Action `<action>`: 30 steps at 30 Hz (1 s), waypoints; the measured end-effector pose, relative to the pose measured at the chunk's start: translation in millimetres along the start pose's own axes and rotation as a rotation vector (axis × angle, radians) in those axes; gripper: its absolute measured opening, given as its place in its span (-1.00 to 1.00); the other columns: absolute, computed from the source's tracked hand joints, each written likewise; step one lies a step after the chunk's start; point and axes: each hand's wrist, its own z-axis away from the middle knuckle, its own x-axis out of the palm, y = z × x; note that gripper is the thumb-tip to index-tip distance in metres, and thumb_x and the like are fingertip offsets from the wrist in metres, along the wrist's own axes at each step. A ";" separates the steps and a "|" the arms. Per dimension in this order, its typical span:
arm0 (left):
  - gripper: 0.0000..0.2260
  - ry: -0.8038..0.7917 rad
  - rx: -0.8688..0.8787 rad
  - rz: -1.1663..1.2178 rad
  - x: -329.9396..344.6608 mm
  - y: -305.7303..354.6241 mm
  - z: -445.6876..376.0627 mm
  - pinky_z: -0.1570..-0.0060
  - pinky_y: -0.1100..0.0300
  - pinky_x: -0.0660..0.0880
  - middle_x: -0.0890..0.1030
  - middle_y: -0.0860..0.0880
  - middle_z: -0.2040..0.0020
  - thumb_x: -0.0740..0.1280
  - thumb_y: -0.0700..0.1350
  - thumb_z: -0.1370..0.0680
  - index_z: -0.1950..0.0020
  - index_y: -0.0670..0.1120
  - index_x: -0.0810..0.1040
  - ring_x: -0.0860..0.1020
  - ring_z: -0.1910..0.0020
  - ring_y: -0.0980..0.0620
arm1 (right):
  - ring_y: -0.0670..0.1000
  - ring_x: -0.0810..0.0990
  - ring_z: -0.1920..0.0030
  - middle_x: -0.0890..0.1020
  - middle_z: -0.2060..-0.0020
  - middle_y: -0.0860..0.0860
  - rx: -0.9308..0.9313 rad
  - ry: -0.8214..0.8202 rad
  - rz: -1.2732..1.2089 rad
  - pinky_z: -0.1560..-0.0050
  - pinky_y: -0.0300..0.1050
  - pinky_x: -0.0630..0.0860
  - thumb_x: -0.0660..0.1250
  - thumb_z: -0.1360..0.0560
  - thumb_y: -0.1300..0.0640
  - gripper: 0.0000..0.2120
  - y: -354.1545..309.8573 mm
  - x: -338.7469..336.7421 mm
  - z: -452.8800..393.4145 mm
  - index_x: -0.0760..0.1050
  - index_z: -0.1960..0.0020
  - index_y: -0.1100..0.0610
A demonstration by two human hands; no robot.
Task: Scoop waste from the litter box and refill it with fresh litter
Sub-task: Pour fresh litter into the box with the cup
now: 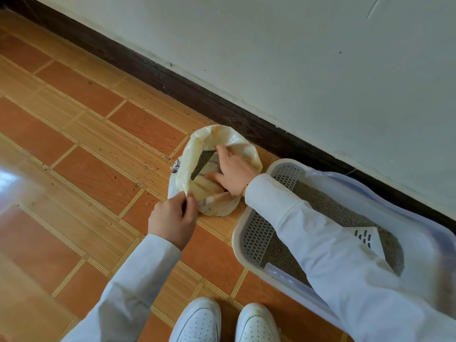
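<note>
1. Our left hand (172, 218) pinches the near rim of the litter bag (195, 159) between thumb and curled fingers, at about 7 o'clock on the bag's mouth. We judge this hold is meant to keep the soft rim pulled up and the mouth open.

2. Our right hand (233, 171) reaches across into the mouth from 4 o'clock, fingers spread fairly wide and pressing on the inner fold of the plastic. Whether it grips anything inside we cannot tell; it seems to be spreading or folding back the lining to reach the grey litter (203, 159) showing deeper in.

3. The bag stands on the floor (86, 149) with its opening facing up toward us. Its mouth is a rough oval, the long axis running from 7 o'clock to 1 o'clock.

4. The litter box (249, 257) lies just beside the bag, at 4 o'clock from it, near the dark skirting (197, 95). Its long axis runs from 10 o'clock to 4 o'clock, roughly along the wall. A grey grid liner shows at its near end, with litter inside.

5. A white slotted scoop (367, 236) lies in the box, partly hidden by our right sleeve (320, 230).

6. Loose grains are scattered on the floor at 9 o'clock from the bag. Our white shoes (197, 322) stand at 6 o'clock.
</note>
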 end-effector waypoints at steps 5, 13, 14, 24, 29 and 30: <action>-0.61 -0.023 -0.015 -0.016 -0.7 1.4 0.1 0.51 0.22 0.23 0.32 -0.03 0.60 0.17 -0.07 -0.57 0.47 -0.06 0.27 0.27 0.60 -0.05 | 0.11 0.37 -0.30 0.47 -0.28 0.09 -0.057 0.103 0.266 -0.23 0.11 0.42 0.22 -0.58 0.08 -0.66 5.3 -2.2 1.0 0.29 -0.31 0.15; -0.61 -0.008 -0.021 -0.024 -4.0 2.2 -0.5 0.54 0.22 0.21 0.32 -0.03 0.61 0.16 -0.07 -0.58 0.46 -0.06 0.26 0.27 0.62 -0.05 | 0.08 0.47 -0.18 0.55 -0.15 0.08 -0.147 0.251 0.290 -0.18 -0.03 0.46 0.25 -0.57 0.09 -0.70 11.1 -13.7 6.0 0.43 -0.28 0.14; -0.61 -0.003 -0.028 -0.016 -4.6 1.5 -0.9 0.55 0.18 0.26 0.38 -0.07 0.60 0.16 -0.07 -0.58 0.46 -0.06 0.27 0.33 0.61 -0.09 | 0.08 0.51 -0.11 0.58 -0.09 0.09 -0.139 0.281 0.258 -0.09 -0.04 0.51 0.25 -0.58 0.08 -0.73 11.8 -16.9 7.9 0.43 -0.24 0.16; -0.63 0.051 -0.091 0.033 -17.3 -4.6 -2.1 0.47 0.10 0.37 0.47 -0.10 0.55 0.14 -0.07 -0.58 0.41 -0.11 0.42 0.45 0.53 -0.14 | 0.08 0.50 -0.07 0.51 -0.08 0.12 0.154 0.408 0.100 0.00 -0.13 0.42 0.28 -0.53 -0.10 -0.56 29.4 -44.7 -0.6 0.39 -0.21 0.22; -0.63 0.067 -0.111 0.042 -23.6 -6.4 -0.8 0.46 0.12 0.31 0.45 -0.11 0.54 0.13 -0.07 -0.58 0.40 -0.14 0.42 0.44 0.50 -0.18 | 0.04 0.56 0.15 0.55 0.16 0.04 0.143 0.136 -0.077 0.10 -0.05 0.54 0.27 -0.55 -0.03 -0.77 26.4 -43.5 -5.7 0.48 -0.01 0.15; -0.63 0.069 -0.114 0.042 -23.9 -6.9 -0.6 0.46 0.11 0.30 0.46 -0.14 0.53 0.13 -0.07 -0.58 0.39 -0.16 0.43 0.43 0.49 -0.18 | 0.04 0.56 0.18 0.55 0.19 0.04 0.122 0.148 -0.053 0.11 -0.06 0.55 0.27 -0.56 0.03 -0.83 25.1 -42.7 -5.8 0.47 0.05 0.14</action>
